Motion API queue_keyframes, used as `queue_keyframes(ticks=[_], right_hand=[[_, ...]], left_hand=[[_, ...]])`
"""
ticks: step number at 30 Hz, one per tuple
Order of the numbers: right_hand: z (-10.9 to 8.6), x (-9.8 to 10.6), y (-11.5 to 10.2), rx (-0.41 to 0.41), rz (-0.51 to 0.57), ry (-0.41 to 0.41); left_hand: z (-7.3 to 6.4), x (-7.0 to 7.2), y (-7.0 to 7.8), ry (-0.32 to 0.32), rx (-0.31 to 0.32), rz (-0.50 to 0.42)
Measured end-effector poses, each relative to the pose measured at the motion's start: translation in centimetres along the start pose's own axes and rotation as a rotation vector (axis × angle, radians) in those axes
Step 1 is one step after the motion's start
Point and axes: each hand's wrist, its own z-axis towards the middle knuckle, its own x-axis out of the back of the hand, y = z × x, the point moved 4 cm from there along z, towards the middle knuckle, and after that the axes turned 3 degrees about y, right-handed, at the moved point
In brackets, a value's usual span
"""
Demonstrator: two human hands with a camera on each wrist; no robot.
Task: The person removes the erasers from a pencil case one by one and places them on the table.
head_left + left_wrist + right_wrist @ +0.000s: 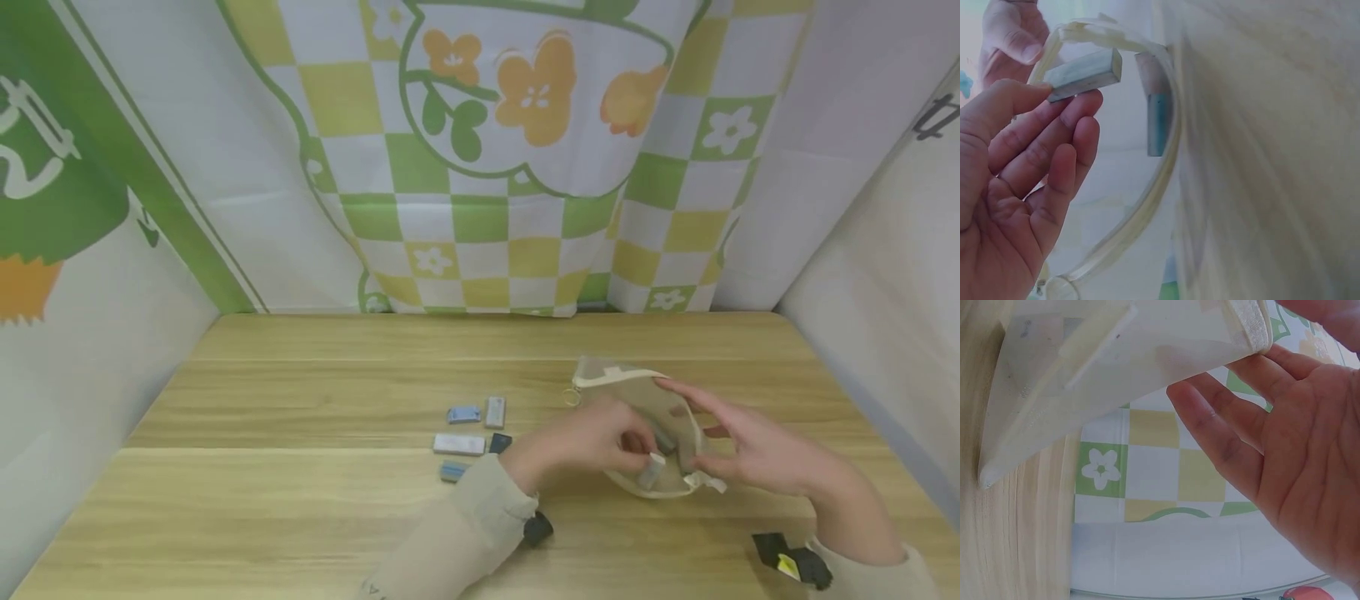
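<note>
My left hand (592, 433) pinches a small grey rectangular block (1085, 74), resembling an eraser, between thumb and fingertips at the mouth of a pouch. The sheer beige zip pouch (626, 392) lies with its mouth spread wide, its pale zipper edge (1147, 219) curving around the opening. My right hand (765, 450) holds the pouch's right side by the rim, thumb near the zipper end and fingers along the outside, as the right wrist view (1310, 444) also shows. Inside the pouch sits another block (1157, 122), part grey and part blue-green.
Left of the pouch, several small blocks lie on the wooden table (300, 500): a white one (459, 444), a bluish one (463, 414), a grey one (495, 412), a dark one (500, 442) and a blue-striped one (453, 472) partly behind the left sleeve. A patterned curtain (480, 225) hangs behind.
</note>
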Motion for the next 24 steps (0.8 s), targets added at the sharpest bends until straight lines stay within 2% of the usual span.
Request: queue_keyframes(ticks=[6,11,17,24], right_hand=[[0.0,0.0,0.0,-0.001,-0.002,0.003],[0.0,-0.1,0.1,-0.004,0.001,0.002],[0.1,-0.1,0.2,-0.007,-0.015,0.010],[0.1,-0.2,0.1,0.007,-0.022,0.015]], left_hand=[[-0.7,1.1,0.2,0.028,-0.023,-0.023],[-1.3,1.5,-0.1,0.040,-0.002,-0.046],[-1.9,1.8,-0.4,0.061,0.001,-0.030],[-2.7,2.2,-0.7,0.080,0.047,-0.017]])
